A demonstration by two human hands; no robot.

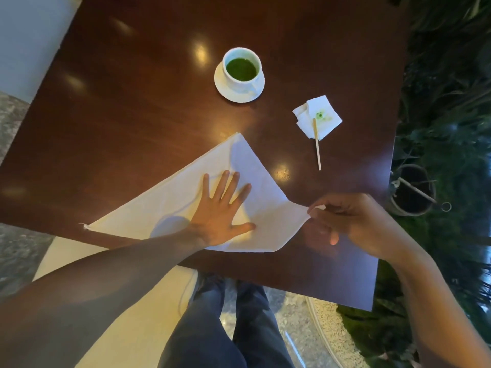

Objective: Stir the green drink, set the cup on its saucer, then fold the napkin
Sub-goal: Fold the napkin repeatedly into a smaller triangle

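A white cup (242,69) of green drink stands on its white saucer (223,87) near the far middle of the dark wooden table (132,102). A large white cloth napkin (164,203) lies folded into a triangle at the near edge. My left hand (221,212) presses flat on the napkin with fingers spread. My right hand (353,221) pinches the napkin's right corner between thumb and fingers, lifting it slightly. A wooden stir stick (317,144) rests partly on a small paper napkin (318,116) stained green, right of the cup.
The table's right edge and near corner (372,301) border dark foliage and a potted plant (411,192). A pale seat cushion (127,314) and my legs in dark trousers (225,328) are below the table edge.
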